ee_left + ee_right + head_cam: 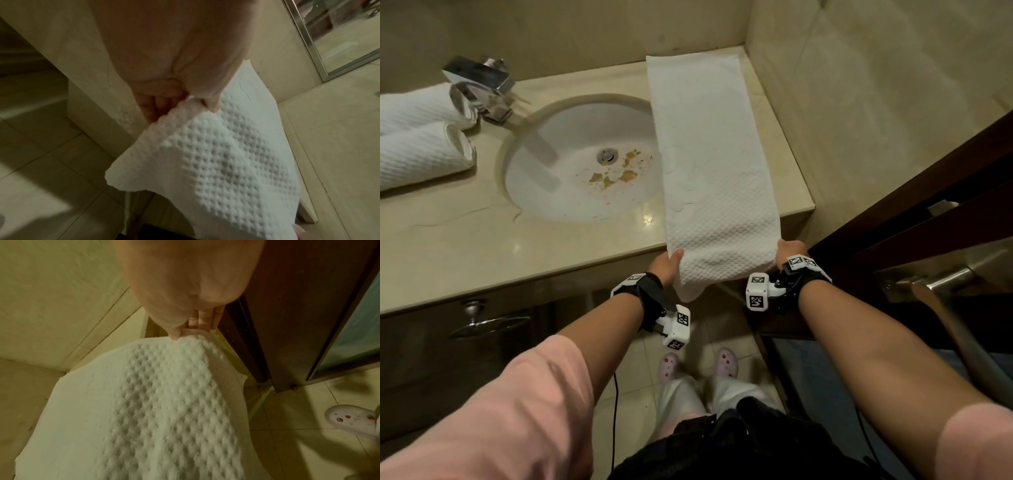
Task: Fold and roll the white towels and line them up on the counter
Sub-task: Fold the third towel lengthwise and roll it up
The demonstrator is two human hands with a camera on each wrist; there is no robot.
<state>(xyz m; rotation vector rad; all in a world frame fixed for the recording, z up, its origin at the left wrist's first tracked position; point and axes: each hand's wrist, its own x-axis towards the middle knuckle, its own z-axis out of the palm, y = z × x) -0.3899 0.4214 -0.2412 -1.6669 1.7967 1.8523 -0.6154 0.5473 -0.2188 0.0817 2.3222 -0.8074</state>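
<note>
Both hands, left hand (pixel 667 265) and right hand (pixel 789 251), pinch the near corners of a folded white waffle towel (pixel 709 164); beyond the fingertips it lies along the counter (pixel 448 240) beside the sink (pixel 571 192).

Right hand (pixel 185 288) pinches edge of white waffle-weave towel (pixel 154 402), thumb on top; dark wooden door frame (pixel 287 305) at two o'clock, clog (pixel 353 421) at four.

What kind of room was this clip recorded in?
Most likely a hotel-style bathroom. A stone vanity counter holds an undermount sink with a chrome faucet, and two rolled white towels lie beside it. Tiled walls and floor fit that too.
</note>
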